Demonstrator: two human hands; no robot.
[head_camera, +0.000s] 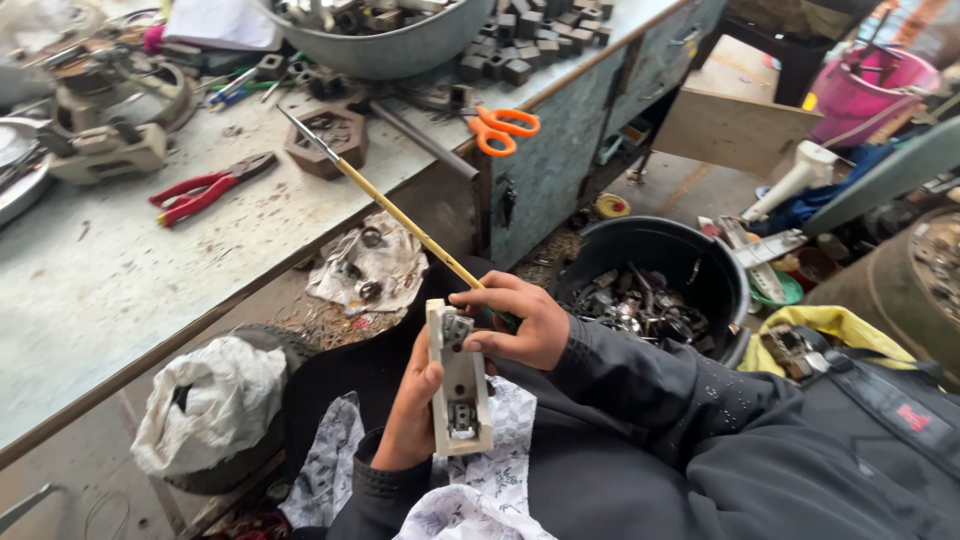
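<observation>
We hold a cream switch block (459, 380) upright over our lap, and the work on it looks to us partway along: a metal fitting sits in its top end and another in its bottom end, both in place, so whatever is to come out of the block has not come out yet (though we cannot tell whether any screw is already loose). Our left hand (413, 415) is closed around the block from behind at its 9 o'clock side, thumb up along the edge, fingers hidden at the back. Our right hand (520, 318) is closed on the handle of a screwdriver (395, 213); its yellow shaft runs away toward 11 o'clock and the dark tip hangs over the bench (90, 290), well clear of the block, while the thumb and forefinger of that hand also touch the block's top fitting. So we judge that the tool is not engaged at this moment and the fingers are doing the work at the top end. On the bench, near the tip, lies a hexagonal metal part (328, 138), with red pliers (203, 189) at its 8 o'clock and orange scissors (502, 128) at its 3 o'clock near the bench edge. At 2 o'clock from our hands stands a black bucket (715, 262) of metal scrap, and at 8 o'clock a white bag (208, 402) rests on the floor by our knee. A patterned cloth (500, 480) covers the lap under the block.
</observation>
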